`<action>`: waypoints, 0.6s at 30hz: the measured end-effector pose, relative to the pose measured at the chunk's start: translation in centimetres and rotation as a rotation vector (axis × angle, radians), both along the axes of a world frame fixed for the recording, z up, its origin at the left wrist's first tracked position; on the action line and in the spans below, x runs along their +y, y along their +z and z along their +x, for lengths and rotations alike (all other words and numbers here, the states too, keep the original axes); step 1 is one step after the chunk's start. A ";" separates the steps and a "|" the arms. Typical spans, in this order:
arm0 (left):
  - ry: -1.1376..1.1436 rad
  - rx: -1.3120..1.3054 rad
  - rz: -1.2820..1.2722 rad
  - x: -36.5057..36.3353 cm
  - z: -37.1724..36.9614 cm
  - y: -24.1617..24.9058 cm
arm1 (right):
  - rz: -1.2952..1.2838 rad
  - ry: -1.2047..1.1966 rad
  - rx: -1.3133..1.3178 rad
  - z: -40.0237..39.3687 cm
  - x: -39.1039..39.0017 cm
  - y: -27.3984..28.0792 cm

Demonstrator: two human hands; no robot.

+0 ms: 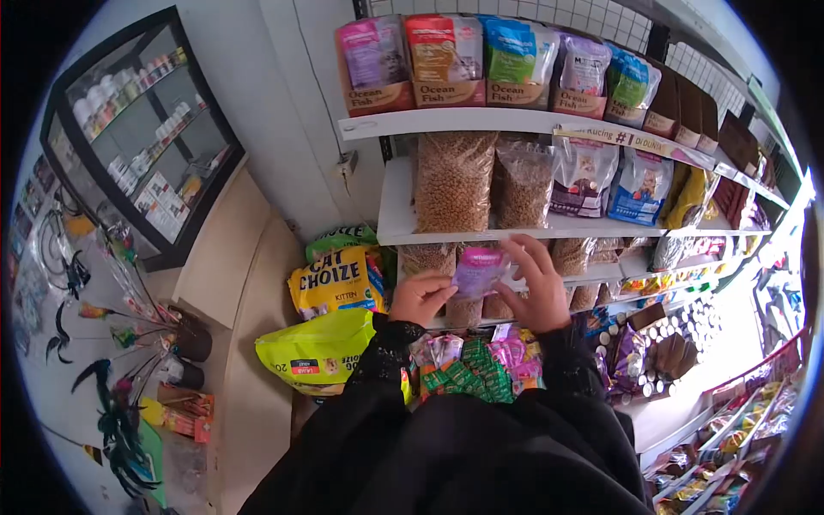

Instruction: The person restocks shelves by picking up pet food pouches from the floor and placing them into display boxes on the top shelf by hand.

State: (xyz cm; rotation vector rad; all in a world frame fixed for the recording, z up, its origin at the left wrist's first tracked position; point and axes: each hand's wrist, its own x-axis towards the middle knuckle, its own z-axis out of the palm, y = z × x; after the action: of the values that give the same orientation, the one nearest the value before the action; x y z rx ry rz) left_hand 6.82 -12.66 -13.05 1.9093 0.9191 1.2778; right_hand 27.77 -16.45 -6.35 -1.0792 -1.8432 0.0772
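A small purple and pink pouch (479, 273) is held up in front of the shelves. My left hand (419, 299) pinches its lower left edge between thumb and fingers. At the pouch's right side, my right hand (541, 290) has its thumb and fingers spread apart around the edge. Below both hands lies a pile of small green packets (474, 369), with pink packets (513, 350) beside it. Behind the pouch, clear bags of brown kibble (453, 184) stand on the middle shelf.
Ocean Fish boxes with pouches (446, 69) line the top shelf (463, 122). Large sacks, a yellow Cat Choize bag (336, 281) and a lime green bag (313, 350), rest at the left. Further left stand a glass cabinet (146, 129) and feather toys (116, 421). Cans (678, 330) sit at right.
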 end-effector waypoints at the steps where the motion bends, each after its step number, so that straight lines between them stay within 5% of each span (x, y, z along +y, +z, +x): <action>1: 0.013 -0.010 0.043 -0.1 -0.4 1.0 | -0.046 0.027 -0.050 -0.4 0.1 1.3; 4: 0.038 -0.026 0.128 -0.4 -1.6 3.6 | -0.141 0.078 -0.145 -1.6 0.4 4.6; 7: 0.013 -0.024 0.240 -0.3 -2.8 6.1 | 0.130 0.098 -0.277 -3.0 0.8 7.7; 15: 0.146 -0.079 0.588 2.3 -4.5 11.7 | 0.281 -0.063 -0.512 -6.5 1.4 14.1; 18: 0.144 -0.069 0.695 4.3 -5.9 14.5 | 0.415 0.043 -0.472 -7.0 3.8 17.2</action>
State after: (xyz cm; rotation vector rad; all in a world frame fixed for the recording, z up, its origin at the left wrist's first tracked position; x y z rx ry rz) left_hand 0.96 -8.39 1.49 2.3140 0.6239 1.9176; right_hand 20.76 -12.62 10.90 -0.8047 -2.1693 -0.5560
